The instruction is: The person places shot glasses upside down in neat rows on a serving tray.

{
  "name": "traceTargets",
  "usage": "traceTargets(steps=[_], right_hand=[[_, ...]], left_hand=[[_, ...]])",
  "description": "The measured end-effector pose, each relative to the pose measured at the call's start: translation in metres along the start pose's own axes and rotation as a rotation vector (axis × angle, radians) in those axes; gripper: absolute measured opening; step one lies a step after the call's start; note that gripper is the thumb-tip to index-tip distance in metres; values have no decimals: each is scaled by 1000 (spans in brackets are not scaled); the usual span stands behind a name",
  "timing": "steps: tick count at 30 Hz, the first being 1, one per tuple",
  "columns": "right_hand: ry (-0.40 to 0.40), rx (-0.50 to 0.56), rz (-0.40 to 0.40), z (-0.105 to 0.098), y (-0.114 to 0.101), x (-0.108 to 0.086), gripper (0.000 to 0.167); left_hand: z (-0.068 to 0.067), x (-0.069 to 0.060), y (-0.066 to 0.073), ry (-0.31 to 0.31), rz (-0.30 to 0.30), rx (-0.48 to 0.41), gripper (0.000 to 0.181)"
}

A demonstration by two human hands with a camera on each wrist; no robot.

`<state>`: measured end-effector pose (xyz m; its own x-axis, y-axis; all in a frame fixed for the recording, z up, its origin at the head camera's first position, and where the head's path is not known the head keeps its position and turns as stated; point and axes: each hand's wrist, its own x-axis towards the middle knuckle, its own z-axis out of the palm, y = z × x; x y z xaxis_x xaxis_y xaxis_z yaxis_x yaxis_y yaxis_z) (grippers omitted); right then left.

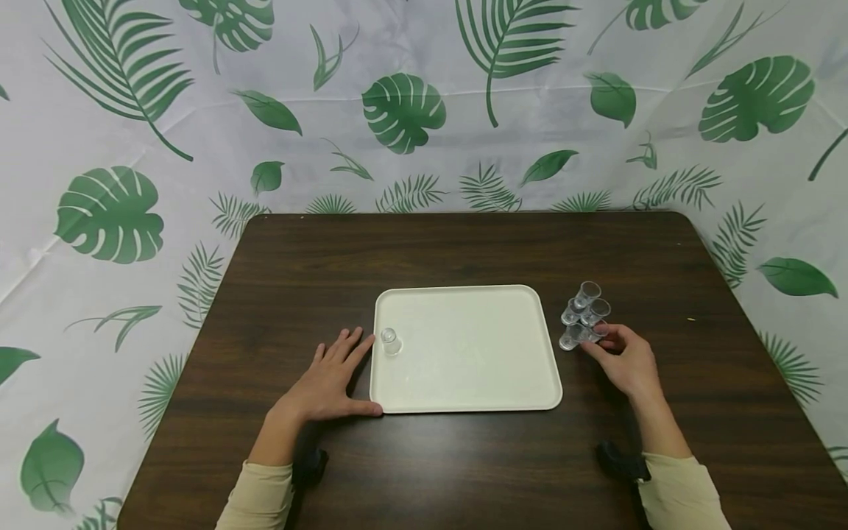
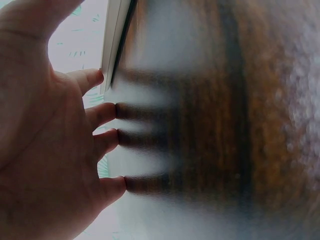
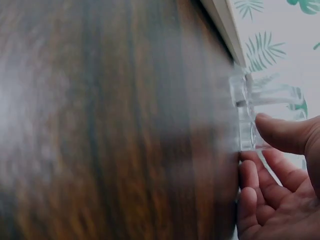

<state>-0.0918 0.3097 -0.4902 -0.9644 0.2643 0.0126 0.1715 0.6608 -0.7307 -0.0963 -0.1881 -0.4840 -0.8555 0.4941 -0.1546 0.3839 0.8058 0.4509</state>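
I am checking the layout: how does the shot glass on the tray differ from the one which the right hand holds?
The tray glass stands alone on the white tray; the held glass is off it, in a cluster. The tray glass is untouched; the right hand pinches the held glass. The tray glass seems upside down, the held glass upright. Both are small and clear.

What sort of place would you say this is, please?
Probably a staged tabletop recording setup rather than a lived-in room: a leaf-print cloth forms the backdrop to a dark wood-grain table, which bears a cream tray and small clear cups.
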Motion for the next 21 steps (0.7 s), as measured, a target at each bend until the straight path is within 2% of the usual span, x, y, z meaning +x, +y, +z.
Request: traceTargets(steps=[5,8,11,13,18,21], right_hand=[[-22,62,-20,-7,2,-2,41],[-31,84,-7,-12,4,-2,43],[-42,148,18,-18,7,-3,43],[-59,267,47,-22,8,-4,37],[-67,689,98,-31,6,-8,24],[-27,809,101,-37,-2,-10,25]], left_hand=[[2,0,0,0,5,-7,119],[2,-1,0,2,3,-14,119],[1,-1,1,10,8,-11,118],[0,-1,2,16,13,-14,118],[-1,0,2,-2,0,-9,118],[-1,1,2,-13,-3,-4,119]])
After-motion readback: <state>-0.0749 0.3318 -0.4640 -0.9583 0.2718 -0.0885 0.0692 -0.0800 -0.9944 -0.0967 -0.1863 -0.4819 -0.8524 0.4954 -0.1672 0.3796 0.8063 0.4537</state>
